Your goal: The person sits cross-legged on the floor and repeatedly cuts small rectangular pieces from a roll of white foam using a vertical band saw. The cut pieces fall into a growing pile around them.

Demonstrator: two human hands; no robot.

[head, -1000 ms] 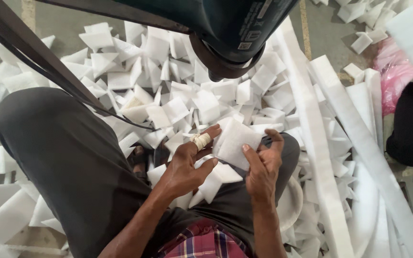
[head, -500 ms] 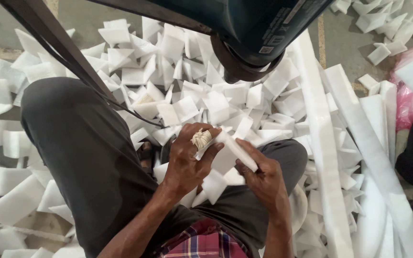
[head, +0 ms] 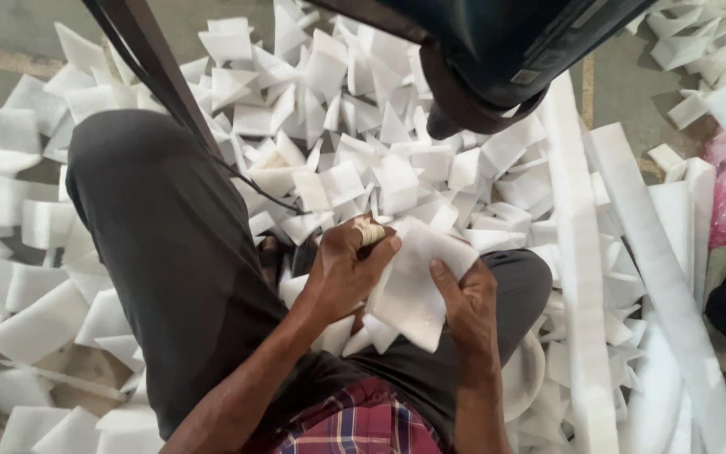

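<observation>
Left hand [head: 338,273] clamped on left edge of white foam sheet [head: 413,286], thumb wrapped in tape. Right hand [head: 464,307] pinching sheet's right side, thumb on top. Sheet held over lap, tilted, long axis running lower-left to upper-right. Foam pieces [head: 329,109] piled all over floor beyond knees, long foam strips [head: 577,252] at right.

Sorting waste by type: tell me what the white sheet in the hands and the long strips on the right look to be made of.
White sheet: likely thin foam, matte, soft-edged, bending in the grip. Long strips: apparently the same white foam, matte, thicker.
</observation>
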